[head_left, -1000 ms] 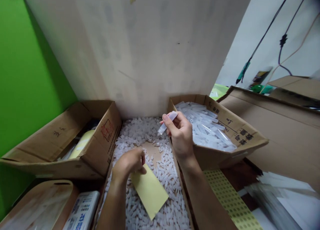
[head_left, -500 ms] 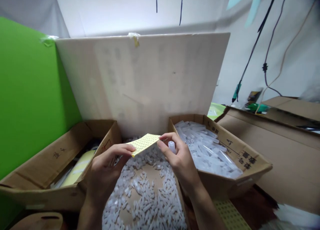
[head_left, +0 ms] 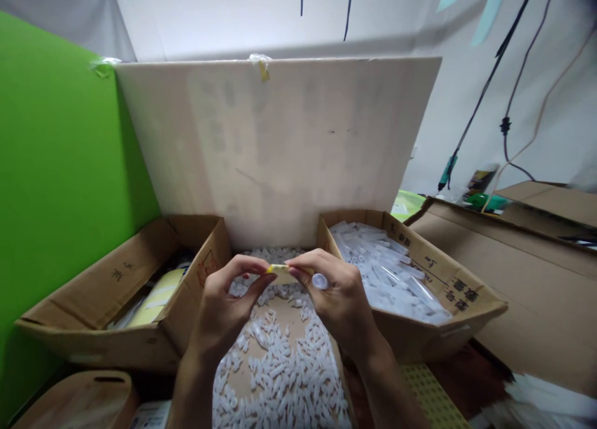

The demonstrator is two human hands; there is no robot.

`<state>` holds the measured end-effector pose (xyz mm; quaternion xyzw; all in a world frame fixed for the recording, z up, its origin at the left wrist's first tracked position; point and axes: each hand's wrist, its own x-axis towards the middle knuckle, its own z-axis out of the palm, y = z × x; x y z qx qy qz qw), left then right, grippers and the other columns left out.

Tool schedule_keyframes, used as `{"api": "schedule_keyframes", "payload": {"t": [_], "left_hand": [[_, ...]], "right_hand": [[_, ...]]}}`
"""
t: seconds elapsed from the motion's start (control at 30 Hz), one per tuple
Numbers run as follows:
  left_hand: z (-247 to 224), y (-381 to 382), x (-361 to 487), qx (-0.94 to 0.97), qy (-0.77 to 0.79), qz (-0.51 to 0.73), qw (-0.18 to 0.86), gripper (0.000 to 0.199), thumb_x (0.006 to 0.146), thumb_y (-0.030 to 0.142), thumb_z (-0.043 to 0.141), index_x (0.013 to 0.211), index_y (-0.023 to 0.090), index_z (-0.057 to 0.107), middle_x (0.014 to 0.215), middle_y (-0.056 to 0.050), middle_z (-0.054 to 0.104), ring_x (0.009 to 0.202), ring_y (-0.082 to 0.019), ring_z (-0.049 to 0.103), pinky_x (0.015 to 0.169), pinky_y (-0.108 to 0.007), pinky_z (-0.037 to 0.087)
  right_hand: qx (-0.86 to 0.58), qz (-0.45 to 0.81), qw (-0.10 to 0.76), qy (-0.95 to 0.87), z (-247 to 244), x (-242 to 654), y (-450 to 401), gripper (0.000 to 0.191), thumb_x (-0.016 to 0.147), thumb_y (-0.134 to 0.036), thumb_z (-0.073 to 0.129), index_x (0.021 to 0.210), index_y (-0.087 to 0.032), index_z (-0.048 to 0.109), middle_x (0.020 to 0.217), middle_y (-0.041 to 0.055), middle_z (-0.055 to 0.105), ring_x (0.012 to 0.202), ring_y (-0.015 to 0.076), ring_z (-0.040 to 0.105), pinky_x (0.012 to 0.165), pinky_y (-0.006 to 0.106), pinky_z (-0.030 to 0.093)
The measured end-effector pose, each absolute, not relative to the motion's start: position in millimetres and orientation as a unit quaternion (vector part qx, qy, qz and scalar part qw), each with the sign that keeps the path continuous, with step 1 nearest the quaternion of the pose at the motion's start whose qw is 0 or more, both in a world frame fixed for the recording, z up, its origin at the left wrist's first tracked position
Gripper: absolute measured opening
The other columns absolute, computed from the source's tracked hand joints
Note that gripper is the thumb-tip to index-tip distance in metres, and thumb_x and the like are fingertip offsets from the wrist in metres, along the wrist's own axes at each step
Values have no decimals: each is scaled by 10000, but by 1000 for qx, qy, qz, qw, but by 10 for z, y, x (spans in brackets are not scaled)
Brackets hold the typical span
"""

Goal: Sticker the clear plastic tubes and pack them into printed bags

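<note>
Both my hands are raised together over the middle cardboard box [head_left: 336, 379]. My left hand [head_left: 227, 304] pinches the left edge of a yellow sticker sheet [head_left: 278, 270], seen almost edge-on. My right hand [head_left: 336, 299] pinches the sheet's right end with thumb and forefinger. A small clear plastic tube [head_left: 319, 281] is tucked in the right hand's fingers, its round end facing me. Below the hands lie several small white plastic pieces [head_left: 284, 373] on the box floor.
A cardboard box [head_left: 448, 292] of clear tubes in plastic stands at right. Another cardboard box [head_left: 97, 292] with yellow sheets sits at left. A pale board [head_left: 280, 143] stands behind. A green wall is at left, cables hang at right, a wooden board [head_left: 74, 401] lies bottom left.
The left hand lifted the yellow sheet from low over the box up to the right hand. The sheet now shows edge-on between both hands. The camera tilted up.
</note>
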<state>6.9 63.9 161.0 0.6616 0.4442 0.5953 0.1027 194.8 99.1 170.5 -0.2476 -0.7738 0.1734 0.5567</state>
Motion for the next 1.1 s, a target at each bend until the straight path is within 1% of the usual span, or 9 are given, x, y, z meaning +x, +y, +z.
{"api": "schedule_keyframes", "payload": {"t": [0.1,0.17,0.27,0.4,0.53,0.63,0.8,0.93,1.1], "left_hand": [[1679,613,119,690,442,562,117,148,876,269,756,1019,233,741,936,-5,785,830,-154,729,789,-260,590],[1708,602,155,698,447,546,121,137,906,261,722,1039,241,749,962,-3,794,852,-151,733,794,-251,580],[1706,607,194,690,459,547,116,93,938,255,682,988,240,759,917,4,794,838,-150,737,769,-240,561],[1661,632,202,676,469,558,108,70,927,241,693,920,228,761,852,8,788,777,-149,734,722,-235,545],[1626,653,194,679,470,559,76,69,921,217,696,878,220,750,805,12,774,735,-149,719,701,-243,535],[1618,666,197,694,464,547,53,70,931,194,682,900,220,739,833,8,770,766,-153,713,726,-254,534],[1647,682,215,737,424,526,8,111,944,134,654,1013,213,692,972,-17,729,926,-164,679,853,-277,525],[1653,691,218,758,420,499,-32,84,941,123,659,949,207,658,930,-7,677,885,-154,630,813,-262,497],[1622,702,200,766,438,470,5,114,944,98,638,904,204,632,881,12,643,806,-134,604,748,-236,478]], "right_hand": [[-254,164,551,-778,1724,1963,984,161,941,-73,650,948,-217,721,880,22,698,806,181,677,725,312,524],[-252,161,542,-785,1731,1969,979,166,942,-65,638,949,-209,719,871,21,680,795,176,667,716,304,512],[-255,158,531,-792,1731,1967,970,143,955,-90,630,954,-202,719,870,23,661,786,173,655,715,300,500],[-264,164,521,-795,1731,1955,954,117,967,-122,620,949,-197,708,884,25,643,792,171,643,725,298,489],[-266,167,517,-796,1729,1954,945,136,954,-97,599,927,-196,688,875,21,626,788,169,631,720,295,478],[-275,159,511,-799,1715,1960,944,155,935,-69,584,923,-195,674,879,21,620,789,171,627,725,297,471],[-309,105,474,-818,1677,1969,971,190,911,-44,549,942,-188,669,875,31,612,764,184,613,717,311,461],[-331,63,433,-836,1645,1979,1005,227,877,-18,532,924,-187,675,874,37,620,759,191,609,703,313,440],[-350,19,386,-853,1621,1981,1025,288,826,15,533,935,-198,693,897,36,637,736,180,598,645,301,382]]}}
